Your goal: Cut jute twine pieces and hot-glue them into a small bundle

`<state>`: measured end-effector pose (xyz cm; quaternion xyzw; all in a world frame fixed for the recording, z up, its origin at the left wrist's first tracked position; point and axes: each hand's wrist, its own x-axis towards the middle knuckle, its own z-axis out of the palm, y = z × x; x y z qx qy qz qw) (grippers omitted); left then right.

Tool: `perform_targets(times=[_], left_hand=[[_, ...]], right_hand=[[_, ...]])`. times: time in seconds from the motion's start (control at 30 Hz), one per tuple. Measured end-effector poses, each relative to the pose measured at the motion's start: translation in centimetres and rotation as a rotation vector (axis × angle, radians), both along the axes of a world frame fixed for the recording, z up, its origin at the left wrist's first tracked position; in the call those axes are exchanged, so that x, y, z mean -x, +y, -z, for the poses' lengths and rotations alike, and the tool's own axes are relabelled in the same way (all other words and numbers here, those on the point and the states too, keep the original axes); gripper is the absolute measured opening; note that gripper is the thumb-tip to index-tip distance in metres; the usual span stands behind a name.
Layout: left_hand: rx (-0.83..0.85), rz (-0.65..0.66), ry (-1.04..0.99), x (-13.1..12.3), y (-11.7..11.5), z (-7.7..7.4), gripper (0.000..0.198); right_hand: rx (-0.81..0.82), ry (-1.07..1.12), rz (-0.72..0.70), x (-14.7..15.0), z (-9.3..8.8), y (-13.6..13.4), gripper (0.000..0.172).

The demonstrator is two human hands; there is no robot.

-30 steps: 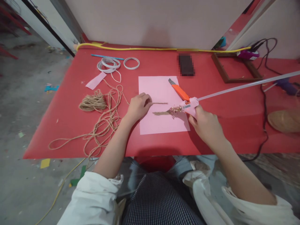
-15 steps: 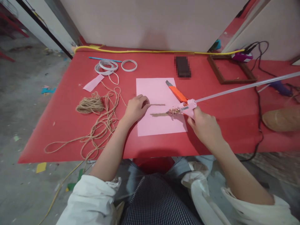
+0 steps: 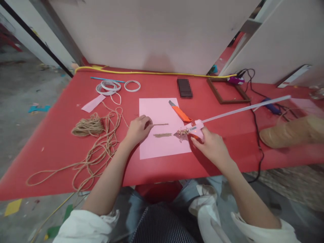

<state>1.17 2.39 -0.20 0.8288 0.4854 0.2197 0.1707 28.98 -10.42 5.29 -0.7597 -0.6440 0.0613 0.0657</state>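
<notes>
My left hand (image 3: 138, 130) rests at the left side of a pink sheet of paper (image 3: 152, 150), thumb and fingers closed on a short end of twine (image 3: 162, 124). That end points right, above the paper. Just below it, a short strip of twine pieces (image 3: 162, 135) lies flat on the sheet. My right hand (image 3: 214, 146) grips a pink glue gun (image 3: 198, 128), its nozzle beside the strip's right end. A long clear glue stick (image 3: 243, 110) sticks out of the gun's back. An orange utility knife (image 3: 181, 112) lies across the paper's upper right edge.
Left of the paper lie a twine bundle (image 3: 87, 125) and loose loops. White tape rolls (image 3: 132, 86) and a blurred dark object (image 3: 184, 88) sit behind. At the right are a brown frame (image 3: 235, 101), a black cable (image 3: 259, 145) and another person's sleeved arm (image 3: 291, 133).
The view has tilted and shifted, so the table appears lower and further left. The glue gun's nozzle has moved slightly right off the strip's end. My left hand keeps its hold on the twine.
</notes>
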Motion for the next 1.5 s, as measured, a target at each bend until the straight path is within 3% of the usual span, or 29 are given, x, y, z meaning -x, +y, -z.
perform_targets(times=[0.1, 0.2, 0.3, 0.37, 0.53, 0.67, 0.9, 1.1, 1.5], left_hand=[[0.012, -0.005, 0.013, 0.1, -0.1, -0.2, 0.01], [0.024, 0.001, 0.016, 0.2, -0.1, -0.3, 0.012], [0.02, 0.0, 0.031, 0.3, 0.0, -0.2, 0.013], [0.016, -0.001, 0.038, 0.3, 0.1, -0.2, 0.014], [0.023, -0.006, 0.027, 0.4, 0.1, -0.2, 0.013], [0.032, -0.014, 0.025, 0.5, 0.0, -0.5, 0.012], [0.053, -0.019, 0.015, 0.5, -0.1, -0.4, 0.011], [0.054, -0.02, 0.017, 0.5, -0.2, -0.4, 0.012], [0.039, -0.01, 0.019, 0.6, -0.1, -0.2, 0.011]], right_hand=[[-0.1, 0.365, 0.115, -2.0, 1.1, 0.6, 0.052], [-0.177, 0.835, 0.188, -4.1, 1.9, 2.6, 0.049], [-0.232, 1.232, 0.176, -6.0, 2.3, 6.5, 0.049], [-0.253, 1.342, 0.132, -7.0, 2.4, 10.0, 0.049], [-0.379, 1.4, 0.214, -8.0, 3.7, 18.4, 0.049], [-0.319, 1.356, 0.189, -7.9, 5.5, 21.7, 0.048], [-0.313, 1.35, 0.096, -7.9, 6.8, 23.7, 0.041], [-0.244, 1.243, 0.15, -8.3, 6.8, 25.2, 0.048], [-0.28, 1.234, 0.174, -7.9, 6.3, 25.0, 0.052]])
